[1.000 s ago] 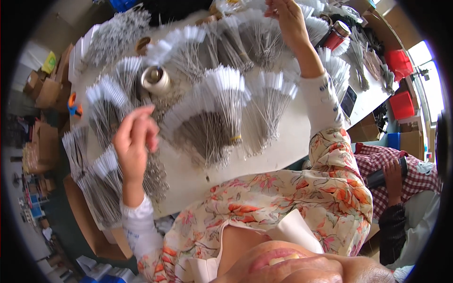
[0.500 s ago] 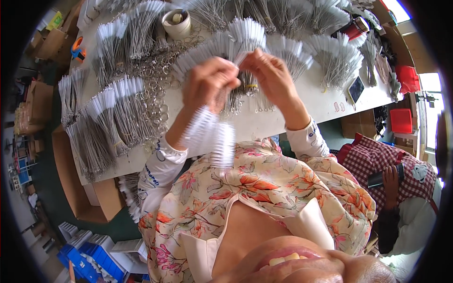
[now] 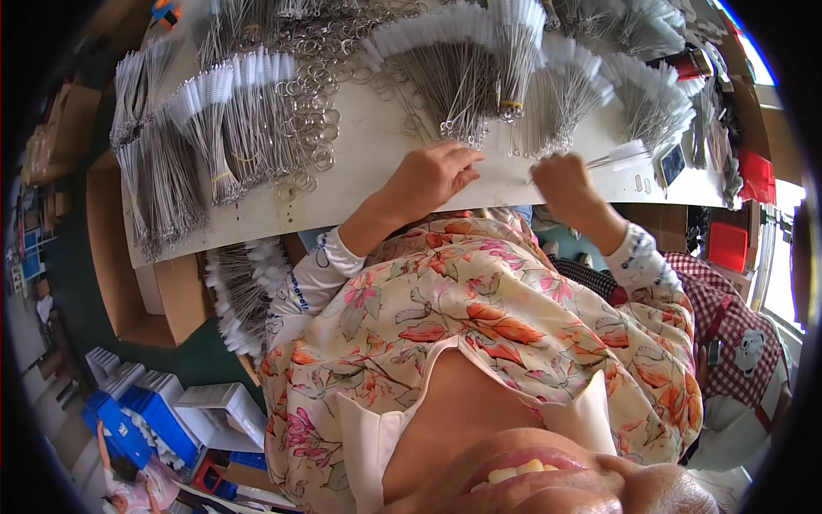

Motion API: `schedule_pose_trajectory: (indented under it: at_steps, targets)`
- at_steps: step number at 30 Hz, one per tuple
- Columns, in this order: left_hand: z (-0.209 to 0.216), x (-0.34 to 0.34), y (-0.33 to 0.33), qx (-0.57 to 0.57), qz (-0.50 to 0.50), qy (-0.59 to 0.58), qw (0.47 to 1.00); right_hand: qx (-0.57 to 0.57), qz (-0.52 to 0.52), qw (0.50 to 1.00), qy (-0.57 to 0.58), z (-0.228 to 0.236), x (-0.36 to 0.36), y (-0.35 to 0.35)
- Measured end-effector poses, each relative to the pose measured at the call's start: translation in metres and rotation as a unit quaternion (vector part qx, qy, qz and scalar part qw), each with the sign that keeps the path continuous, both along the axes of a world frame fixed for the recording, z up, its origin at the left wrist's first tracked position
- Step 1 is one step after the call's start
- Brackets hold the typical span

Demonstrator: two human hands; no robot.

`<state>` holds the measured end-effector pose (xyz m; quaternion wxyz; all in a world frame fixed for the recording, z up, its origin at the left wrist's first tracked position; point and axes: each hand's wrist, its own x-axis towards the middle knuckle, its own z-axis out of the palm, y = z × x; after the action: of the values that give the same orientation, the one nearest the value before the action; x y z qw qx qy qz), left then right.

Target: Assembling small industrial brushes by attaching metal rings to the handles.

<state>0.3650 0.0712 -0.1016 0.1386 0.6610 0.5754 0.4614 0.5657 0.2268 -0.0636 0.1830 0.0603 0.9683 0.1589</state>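
My right hand (image 3: 565,184) is closed on a few thin wire brushes (image 3: 623,155); their white bristle ends point right over the table, and their wire ends stick out left of the fist. My left hand (image 3: 435,177) hovers at the table's near edge, thumb and fingers apart, with nothing visible in it. Just beyond it fans a large pile of wire brushes (image 3: 454,77), bristles away from me and looped wire ends toward me. A banded bundle of brushes (image 3: 518,60) lies against that pile's right side.
More brush bundles (image 3: 214,128) cover the table's left side beside many loose metal rings (image 3: 315,128). A phone (image 3: 671,164) lies at the right edge. An open cardboard box (image 3: 128,291) and blue bins (image 3: 158,424) stand on the left; a person in a checked apron (image 3: 728,334) is at right.
Both hands have come down toward me and moved apart, my right hand rightward. The white brushes that hung below my left hand are gone from there. The view has shifted too.
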Motion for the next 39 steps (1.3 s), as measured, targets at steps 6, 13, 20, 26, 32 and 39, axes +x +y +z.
schedule_pose_trajectory:
  at_steps: [6,13,20,26,32,39]
  targets:
    - [0.001,0.009,-0.023,0.039,0.008,-0.065,0.997,-0.602,-0.145,0.776,0.122,0.010,-0.054,-0.028]
    - [0.046,-0.025,-0.039,0.065,0.065,0.137,0.986,-0.760,-0.255,0.594,0.065,0.031,-0.074,-0.035]
    - [0.016,-0.122,-0.048,-0.174,0.278,0.319,0.889,-0.322,-0.061,0.931,0.163,-0.006,-0.054,-0.039]
    - [0.023,-0.124,-0.046,-0.130,0.294,0.238,0.917,-0.628,-0.195,0.691,0.299,0.032,-0.098,-0.036]
    - [0.077,-0.092,-0.042,-0.069,0.163,-0.268,0.947,-0.679,-0.123,0.631,0.355,0.067,-0.139,-0.039]
    - [0.095,-0.055,-0.040,0.010,0.139,-0.401,0.905,-0.670,0.029,0.608,0.426,0.068,-0.146,-0.061]
